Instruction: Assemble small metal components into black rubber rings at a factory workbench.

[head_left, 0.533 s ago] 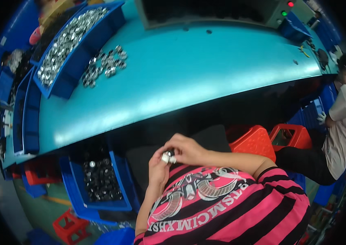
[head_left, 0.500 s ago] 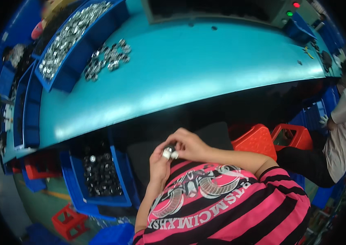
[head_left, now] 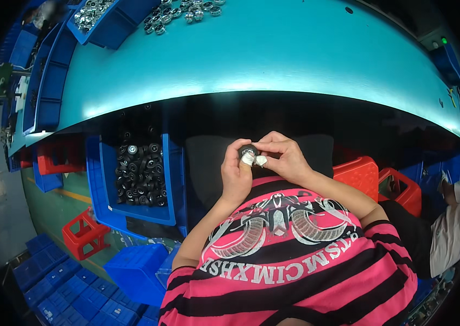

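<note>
In front of my chest I hold a small black wheel [head_left: 248,149] with a shiny centre. My left hand [head_left: 236,173] closes round its left side. My right hand [head_left: 290,159] pinches at its right edge, fingers bent. Both thumb tips are wrapped in white covering, and they hide part of the wheel. To the left of my hands, a blue bin [head_left: 170,179] holds many similar black wheels [head_left: 142,173], some with shiny centres.
Shiny chrome rings [head_left: 194,15] lie on the turquoise table [head_left: 273,60] beside a blue bin [head_left: 111,33] of more. Red stools [head_left: 86,233] [head_left: 356,176] stand on either side. Blue crates [head_left: 135,266] cover the lower left floor. Another person's light-clothed leg [head_left: 450,239] is at right.
My view has tilted down and shifted left, so the table sits higher in it. My hands stay together on the wheel, whose dark rim and shiny centre now show more plainly.
</note>
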The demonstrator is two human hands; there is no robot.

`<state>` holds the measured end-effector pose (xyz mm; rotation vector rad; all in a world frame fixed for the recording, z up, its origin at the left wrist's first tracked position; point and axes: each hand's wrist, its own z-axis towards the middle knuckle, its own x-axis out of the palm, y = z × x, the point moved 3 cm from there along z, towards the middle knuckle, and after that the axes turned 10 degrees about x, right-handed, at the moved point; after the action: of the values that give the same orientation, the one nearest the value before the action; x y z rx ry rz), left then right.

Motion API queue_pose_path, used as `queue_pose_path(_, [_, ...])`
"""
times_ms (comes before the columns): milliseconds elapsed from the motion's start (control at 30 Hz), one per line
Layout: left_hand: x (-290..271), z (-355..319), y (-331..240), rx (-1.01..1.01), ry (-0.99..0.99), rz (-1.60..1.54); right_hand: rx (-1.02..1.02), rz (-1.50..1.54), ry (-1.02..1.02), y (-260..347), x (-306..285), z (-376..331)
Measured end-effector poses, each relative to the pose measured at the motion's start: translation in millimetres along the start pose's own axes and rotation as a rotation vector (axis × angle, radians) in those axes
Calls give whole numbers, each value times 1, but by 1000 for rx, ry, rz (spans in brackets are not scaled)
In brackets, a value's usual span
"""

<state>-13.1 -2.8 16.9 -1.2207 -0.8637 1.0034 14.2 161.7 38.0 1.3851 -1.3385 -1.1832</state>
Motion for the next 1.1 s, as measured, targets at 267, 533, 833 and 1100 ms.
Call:
queue_pose_path(267, [-2,2,-2,-79,70,55,100,39,-1,-20,3,3])
queue_pose_path(533, [-2,-2,1,-98,-89,101,151,-6,14,-24,10,2])
queue_pose_path(833, [-12,0,15,-354,-9,-263,226,9,-30,-27,13,3])
queue_pose_path(1100, [-12,0,5,-383,222,-270,545,302,71,-37,4,10])
